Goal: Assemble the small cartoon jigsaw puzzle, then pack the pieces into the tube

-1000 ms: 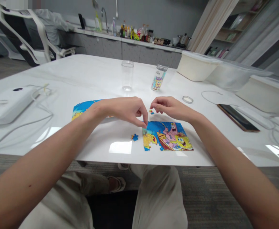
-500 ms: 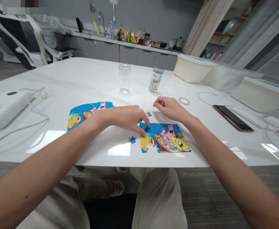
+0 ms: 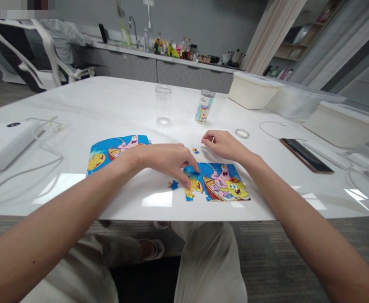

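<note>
A nearly whole cartoon jigsaw puzzle (image 3: 222, 183) lies near the white table's front edge (image 3: 171, 212). My left hand (image 3: 162, 160) rests on its left side, fingers bent, fingertips pressing down on the puzzle's upper left part. One loose blue piece (image 3: 173, 184) lies just left of the puzzle. My right hand (image 3: 222, 144) hovers behind the puzzle with fingers curled; a small loose piece (image 3: 196, 150) lies beside its fingertips. The printed reference picture (image 3: 115, 150) lies to the left, partly under my left forearm.
Behind stand an empty clear jar (image 3: 163, 103), a printed jar (image 3: 204, 106) and a round lid (image 3: 242, 133). A phone (image 3: 306, 155), cable and white tubs (image 3: 253, 89) are at the right. A white device (image 3: 6, 141) with cords sits at the left.
My left hand moved down from the puzzle's top left corner onto its left part, fingers now pressing there. My right hand drew back slightly; the view shifted a little.
</note>
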`<state>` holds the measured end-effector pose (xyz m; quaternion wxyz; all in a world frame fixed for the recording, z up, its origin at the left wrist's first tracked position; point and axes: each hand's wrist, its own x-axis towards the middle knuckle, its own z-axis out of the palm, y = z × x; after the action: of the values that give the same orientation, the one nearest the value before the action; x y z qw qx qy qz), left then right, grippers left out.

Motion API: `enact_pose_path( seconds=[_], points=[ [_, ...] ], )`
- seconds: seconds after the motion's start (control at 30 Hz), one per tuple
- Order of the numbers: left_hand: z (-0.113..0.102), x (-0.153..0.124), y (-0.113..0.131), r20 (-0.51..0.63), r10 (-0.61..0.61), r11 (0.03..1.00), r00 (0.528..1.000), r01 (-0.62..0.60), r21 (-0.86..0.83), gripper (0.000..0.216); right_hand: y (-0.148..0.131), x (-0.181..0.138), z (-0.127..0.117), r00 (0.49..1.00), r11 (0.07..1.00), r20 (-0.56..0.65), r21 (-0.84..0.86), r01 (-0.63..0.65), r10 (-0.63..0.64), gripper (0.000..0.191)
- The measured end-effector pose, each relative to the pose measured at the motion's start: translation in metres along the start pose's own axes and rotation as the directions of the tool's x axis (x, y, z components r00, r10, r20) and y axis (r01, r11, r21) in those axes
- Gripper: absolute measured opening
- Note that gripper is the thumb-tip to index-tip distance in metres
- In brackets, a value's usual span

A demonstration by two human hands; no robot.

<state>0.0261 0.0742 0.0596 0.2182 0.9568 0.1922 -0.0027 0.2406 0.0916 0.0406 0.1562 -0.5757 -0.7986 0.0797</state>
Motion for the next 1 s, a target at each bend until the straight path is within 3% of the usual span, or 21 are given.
enact_pose_path(
  seconds=[0.07,0.17,0.3,0.43,0.5,0.57,0.7,1.0],
  points=[
    [0.000,0.001,0.000,-0.041,0.007,1.000,0.999,-0.007,0.013,0.034,0.001,0.001,0.001,1.000,1.000,-0.006,0.009,-0.002,0.002,0.020],
    [-0.002,0.001,-0.008,-0.206,-0.009,0.996,0.978,0.027,0.085,0.028,0.005,0.005,0.005,0.999,1.000,-0.044,0.025,0.016,-0.015,0.021],
    [-0.011,-0.010,-0.017,-0.423,-0.147,0.944,0.894,0.255,0.211,0.025,0.015,0.010,0.011,0.986,0.992,-0.121,0.027,0.120,-0.115,0.023],
    [0.000,-0.035,0.007,-0.403,-0.351,0.885,0.845,0.440,0.153,0.026,0.021,0.004,0.013,0.986,0.990,-0.085,-0.012,0.143,-0.143,0.023],
    [0.020,-0.046,0.024,-0.470,-0.426,0.867,0.773,0.498,0.034,0.028,0.018,-0.004,0.012,0.994,0.994,-0.029,-0.015,0.109,-0.110,0.022],
    [0.043,-0.053,0.035,-0.535,-0.454,0.866,0.712,0.493,-0.079,0.027,0.011,-0.012,0.012,0.997,0.997,0.022,0.003,0.080,-0.080,0.022],
    [0.076,-0.057,0.032,-0.588,-0.479,0.873,0.651,0.422,-0.244,0.021,-0.005,-0.017,0.013,0.997,0.998,0.062,0.040,0.042,-0.045,0.023],
    [0.078,-0.058,0.015,-0.610,-0.464,0.884,0.642,0.294,-0.364,0.013,-0.034,0.001,0.018,0.990,0.991,0.076,0.066,-0.120,0.115,0.013]
  ],
)
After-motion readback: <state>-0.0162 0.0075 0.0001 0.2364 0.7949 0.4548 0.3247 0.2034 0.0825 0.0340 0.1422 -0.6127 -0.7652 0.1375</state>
